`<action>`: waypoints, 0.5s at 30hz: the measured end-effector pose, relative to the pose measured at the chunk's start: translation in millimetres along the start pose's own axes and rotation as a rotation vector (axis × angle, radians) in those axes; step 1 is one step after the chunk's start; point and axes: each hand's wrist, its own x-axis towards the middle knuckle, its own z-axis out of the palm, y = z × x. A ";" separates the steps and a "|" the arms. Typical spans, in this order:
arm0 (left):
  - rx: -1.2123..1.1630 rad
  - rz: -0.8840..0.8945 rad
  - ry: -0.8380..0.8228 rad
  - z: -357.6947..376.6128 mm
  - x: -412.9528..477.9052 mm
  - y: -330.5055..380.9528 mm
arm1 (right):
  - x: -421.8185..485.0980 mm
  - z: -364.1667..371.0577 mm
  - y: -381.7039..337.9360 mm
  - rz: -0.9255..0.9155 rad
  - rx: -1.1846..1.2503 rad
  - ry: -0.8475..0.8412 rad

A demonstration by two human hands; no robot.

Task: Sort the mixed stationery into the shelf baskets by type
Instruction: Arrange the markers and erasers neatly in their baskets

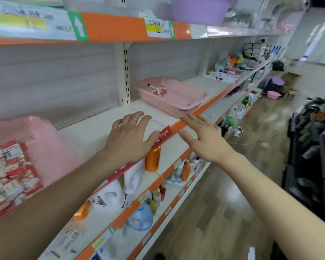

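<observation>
My left hand point(129, 136) hovers palm-down over the white shelf point(94, 132), fingers spread and holding nothing. My right hand point(203, 136) reaches forward at the shelf's orange front edge, fingers straight and empty. Ahead of both hands a pink basket point(178, 102) sits on the shelf with a few red-and-white stationery packs point(159, 90) in its far corner. At the left, a second pink basket point(39, 147) holds several red-and-white boxed items point(9, 177).
An upper shelf with orange edge and price tags point(158, 29) hangs overhead, carrying a purple basin point(199, 10). Lower shelves hold detergent bottles point(153, 158). The aisle floor to the right has scattered goods and dark crates point(315, 147).
</observation>
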 end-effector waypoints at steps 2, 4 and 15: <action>0.009 0.034 -0.021 12.3 26.0 2.7 | 16.6 1.6 15.3 0.016 -0.017 0.004; 0.025 0.075 -0.052 23.6 52.1 2.1 | 37.5 3.4 28.6 0.020 -0.029 -0.009; 0.008 0.054 -0.065 58.2 211.7 -26.7 | 226.6 0.0 87.3 -0.047 -0.119 -0.092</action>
